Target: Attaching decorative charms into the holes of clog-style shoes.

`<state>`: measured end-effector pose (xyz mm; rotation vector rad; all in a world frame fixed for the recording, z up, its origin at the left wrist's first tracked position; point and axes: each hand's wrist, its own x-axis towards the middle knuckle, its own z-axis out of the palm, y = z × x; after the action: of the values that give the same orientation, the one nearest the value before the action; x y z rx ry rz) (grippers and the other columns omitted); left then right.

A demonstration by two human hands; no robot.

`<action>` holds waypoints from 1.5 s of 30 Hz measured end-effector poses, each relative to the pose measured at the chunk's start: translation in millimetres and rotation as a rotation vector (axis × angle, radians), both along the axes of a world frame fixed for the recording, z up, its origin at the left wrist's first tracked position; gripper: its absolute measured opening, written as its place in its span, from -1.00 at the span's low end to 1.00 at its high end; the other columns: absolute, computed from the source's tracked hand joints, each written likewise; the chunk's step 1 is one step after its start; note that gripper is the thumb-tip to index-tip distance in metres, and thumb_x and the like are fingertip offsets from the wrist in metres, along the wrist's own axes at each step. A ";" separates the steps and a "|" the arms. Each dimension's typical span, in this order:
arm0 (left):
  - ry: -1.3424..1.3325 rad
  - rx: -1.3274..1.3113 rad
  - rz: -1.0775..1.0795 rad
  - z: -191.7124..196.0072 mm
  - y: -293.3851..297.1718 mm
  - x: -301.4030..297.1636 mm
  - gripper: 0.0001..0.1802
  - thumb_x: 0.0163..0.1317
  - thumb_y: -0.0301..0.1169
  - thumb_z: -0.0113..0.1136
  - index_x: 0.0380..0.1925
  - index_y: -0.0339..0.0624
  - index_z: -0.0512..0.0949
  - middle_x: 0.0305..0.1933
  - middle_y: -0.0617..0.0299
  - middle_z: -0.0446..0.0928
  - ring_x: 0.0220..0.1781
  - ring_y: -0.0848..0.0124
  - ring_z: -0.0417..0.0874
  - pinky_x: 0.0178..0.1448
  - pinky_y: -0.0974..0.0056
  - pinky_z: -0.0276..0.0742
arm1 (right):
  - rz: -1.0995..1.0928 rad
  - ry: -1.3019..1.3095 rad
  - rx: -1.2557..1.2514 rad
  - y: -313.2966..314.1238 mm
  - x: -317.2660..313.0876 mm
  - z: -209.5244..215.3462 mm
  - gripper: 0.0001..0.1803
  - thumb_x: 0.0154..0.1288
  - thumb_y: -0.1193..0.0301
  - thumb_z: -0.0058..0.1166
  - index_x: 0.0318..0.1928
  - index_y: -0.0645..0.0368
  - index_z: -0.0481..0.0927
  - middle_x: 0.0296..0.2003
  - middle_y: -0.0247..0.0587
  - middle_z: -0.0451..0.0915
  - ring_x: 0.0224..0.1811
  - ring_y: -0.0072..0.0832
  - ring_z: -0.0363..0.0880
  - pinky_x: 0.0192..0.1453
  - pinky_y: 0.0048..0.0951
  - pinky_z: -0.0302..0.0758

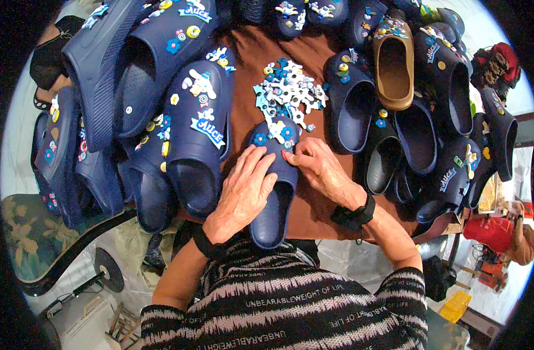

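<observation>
A navy clog (285, 174) lies toe toward heaped charms (291, 87) on the table (249, 76) — likely for reach — seemingly steadied by the unclenched left hand (247, 185) as the right hand (326, 169) pinches an apparent red piece (284, 155).

Bright Middle, Black Rim

Even light covers the brown surface (249, 70); soft shadows fill the navy clogs (182, 128). Detail is clear mid-scene, fisheye bending stretches the sides, bluish glare fringes the far right, grain speckles dark corners.

clog (281, 169): between left hand (242, 191), right hand (327, 169) | charms (291, 93): beyond clog, on cloth (316, 221) | other clogs (188, 143): left, right
</observation>
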<state>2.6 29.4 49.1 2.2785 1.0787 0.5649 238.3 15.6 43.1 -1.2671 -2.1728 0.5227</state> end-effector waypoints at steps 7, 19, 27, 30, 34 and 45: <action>-0.040 -0.013 -0.001 -1.4 1.4 0.3 -0.56 0.52 -0.23 -0.06 0.24 -0.28 0.45 0.36 -0.13 0.37 0.46 -0.11 0.32 0.51 -0.03 0.26 | -0.089 0.361 -0.269 -10.8 7.5 -4.3 -0.69 0.32 0.62 0.08 0.05 0.19 0.65 -0.12 -0.08 0.55 -0.01 -0.13 0.54 0.17 -0.22 0.48; -0.098 -0.032 0.022 -2.8 -0.8 -3.5 -0.56 0.52 -0.23 -0.04 0.24 -0.27 0.45 0.35 -0.13 0.38 0.44 -0.09 0.34 0.50 -0.01 0.27 | -0.356 -0.342 -0.029 49.4 26.4 -33.2 -0.78 0.29 0.56 -0.07 -0.12 0.25 0.62 -0.08 0.05 0.58 -0.06 0.02 0.65 -0.02 -0.06 0.61; -0.102 -0.037 0.018 -0.1 -1.7 -4.0 -0.57 0.51 -0.25 -0.03 0.24 -0.27 0.45 0.35 -0.13 0.37 0.44 -0.08 0.34 0.50 0.00 0.27 | -0.320 -0.389 -0.017 50.3 33.0 -47.4 -0.80 0.30 0.58 0.03 -0.09 0.26 0.62 -0.03 0.03 0.58 -0.04 0.04 0.63 0.03 -0.07 0.59; -0.104 -0.040 0.022 -0.7 -0.6 -3.9 -0.57 0.51 -0.25 -0.03 0.24 -0.27 0.45 0.36 -0.13 0.37 0.44 -0.08 0.34 0.50 -0.01 0.27 | -0.366 -0.289 -0.057 39.7 26.5 -30.8 -0.83 0.34 0.52 0.10 -0.10 0.27 0.64 -0.11 0.03 0.60 -0.09 0.00 0.64 -0.01 -0.13 0.58; -0.092 -0.027 0.029 -3.2 -1.6 -4.2 -0.56 0.52 -0.24 -0.03 0.24 -0.28 0.45 0.35 -0.13 0.37 0.44 -0.08 0.35 0.50 -0.01 0.27 | -0.382 0.152 -0.091 0.7 3.6 -3.3 -0.87 0.32 0.48 0.22 -0.16 0.25 0.64 -0.27 0.01 0.61 -0.19 -0.04 0.63 -0.10 -0.17 0.56; -0.089 -0.024 0.025 -1.0 -1.6 -2.3 -0.57 0.51 -0.26 -0.05 0.23 -0.29 0.45 0.34 -0.14 0.38 0.44 -0.10 0.34 0.50 -0.02 0.27 | -0.291 -0.020 0.024 -27.7 -26.2 9.3 -0.80 0.28 0.50 0.21 -0.09 0.20 0.65 -0.20 -0.08 0.61 -0.27 -0.09 0.66 -0.23 -0.19 0.61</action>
<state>0.3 27.8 48.0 2.2003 1.0659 0.6530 212.1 -12.1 52.4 -1.5474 -1.9573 0.3641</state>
